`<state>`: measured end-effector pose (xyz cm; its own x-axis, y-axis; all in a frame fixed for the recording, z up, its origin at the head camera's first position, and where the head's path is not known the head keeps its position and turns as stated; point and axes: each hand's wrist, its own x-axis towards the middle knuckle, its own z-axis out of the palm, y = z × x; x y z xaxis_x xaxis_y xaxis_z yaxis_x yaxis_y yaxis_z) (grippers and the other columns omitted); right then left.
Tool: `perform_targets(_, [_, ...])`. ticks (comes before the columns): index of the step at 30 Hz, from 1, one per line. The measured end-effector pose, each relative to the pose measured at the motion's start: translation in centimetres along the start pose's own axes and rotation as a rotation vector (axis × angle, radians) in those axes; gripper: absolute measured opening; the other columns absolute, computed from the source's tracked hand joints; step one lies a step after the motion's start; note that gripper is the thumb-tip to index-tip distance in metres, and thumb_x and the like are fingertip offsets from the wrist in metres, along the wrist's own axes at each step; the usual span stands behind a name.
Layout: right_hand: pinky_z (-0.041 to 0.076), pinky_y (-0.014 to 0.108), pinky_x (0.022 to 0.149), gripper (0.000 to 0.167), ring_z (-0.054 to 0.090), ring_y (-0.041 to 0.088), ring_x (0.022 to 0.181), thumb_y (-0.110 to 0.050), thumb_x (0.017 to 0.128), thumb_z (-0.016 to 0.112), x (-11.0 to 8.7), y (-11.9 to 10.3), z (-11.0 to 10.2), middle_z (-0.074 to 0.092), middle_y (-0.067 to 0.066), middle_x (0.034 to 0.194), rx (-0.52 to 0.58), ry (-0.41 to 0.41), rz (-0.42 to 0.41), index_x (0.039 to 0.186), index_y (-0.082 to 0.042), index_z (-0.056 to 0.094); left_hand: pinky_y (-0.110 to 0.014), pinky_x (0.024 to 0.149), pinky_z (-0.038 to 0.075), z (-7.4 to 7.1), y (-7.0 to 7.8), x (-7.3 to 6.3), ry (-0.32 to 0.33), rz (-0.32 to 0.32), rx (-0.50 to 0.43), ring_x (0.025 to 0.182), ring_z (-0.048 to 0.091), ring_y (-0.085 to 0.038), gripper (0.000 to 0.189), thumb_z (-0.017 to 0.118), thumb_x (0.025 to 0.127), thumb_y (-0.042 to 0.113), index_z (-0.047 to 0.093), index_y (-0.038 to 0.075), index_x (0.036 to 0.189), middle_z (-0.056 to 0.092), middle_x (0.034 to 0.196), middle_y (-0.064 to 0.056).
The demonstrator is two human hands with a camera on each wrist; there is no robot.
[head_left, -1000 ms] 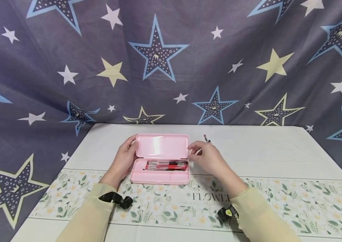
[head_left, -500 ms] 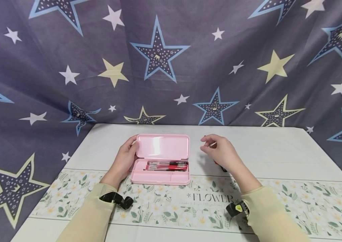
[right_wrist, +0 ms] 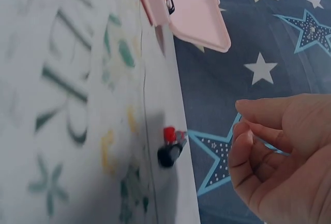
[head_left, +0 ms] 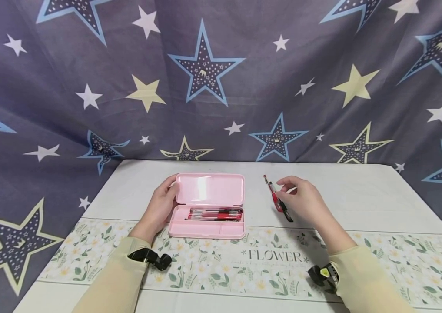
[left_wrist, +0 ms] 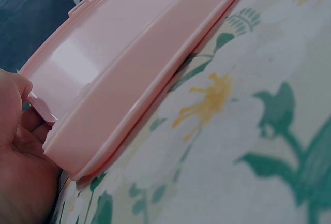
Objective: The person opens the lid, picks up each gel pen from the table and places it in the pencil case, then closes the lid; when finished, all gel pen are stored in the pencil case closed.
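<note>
A pink pencil case (head_left: pixel 210 189) stands open on the table, its lid tilted up at the back. Several red and black pens (head_left: pixel 221 214) lie in its rear compartment. My left hand (head_left: pixel 161 202) grips the lid's left edge, thumb in front and fingers behind, as the left wrist view (left_wrist: pixel 23 146) shows. To the right of the case lie a red pen (head_left: pixel 275 202) and a black pen (head_left: pixel 285 211), side by side and slanting. Just right of them hovers my right hand (head_left: pixel 304 201), fingers loosely bent with nothing between them. In the right wrist view both pens (right_wrist: pixel 169 150) appear end-on.
A white tablecloth (head_left: pixel 353 195) covers the table, with a flowered band (head_left: pixel 201 261) printed with the word FLOWER across the front. Behind the table hangs a dark curtain (head_left: pixel 244 87) patterned with stars.
My right hand has moved from the case's right edge rightward, past the two loose pens, which now show uncovered. My left hand and the pencil case have stayed in place.
</note>
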<state>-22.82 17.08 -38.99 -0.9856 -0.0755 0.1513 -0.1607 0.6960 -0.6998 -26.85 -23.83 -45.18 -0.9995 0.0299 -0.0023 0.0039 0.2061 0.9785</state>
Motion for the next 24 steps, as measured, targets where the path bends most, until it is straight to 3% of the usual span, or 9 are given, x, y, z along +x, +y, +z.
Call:
perform_targets(14, [0.055,0.039,0.078,0.038,0.073,0.029,0.097,-0.019,0.103,0.08,-0.2,1.6,-0.4,0.074,0.007,0.102,0.027,-0.052,0.032,0.135,0.0,0.072,-0.044,0.11,0.055,-0.2,0.2,-0.2,0.0,-0.002,0.007,0.131,0.065,-0.028,0.05,0.039,0.122,0.035,0.042,0.026,0.17,0.061,0.148,-0.013])
perform_targets(24, [0.053,0.036,0.075,0.044,0.069,0.026,0.097,-0.021,0.103,0.08,-0.2,2.6,-0.3,0.071,0.009,0.105,0.072,-0.119,0.109,0.14,0.002,0.069,-0.041,0.108,0.057,0.0,0.2,-0.1,-0.006,0.009,-0.006,0.131,0.065,-0.027,0.049,0.04,0.122,0.033,0.043,0.025,0.17,0.061,0.147,-0.014])
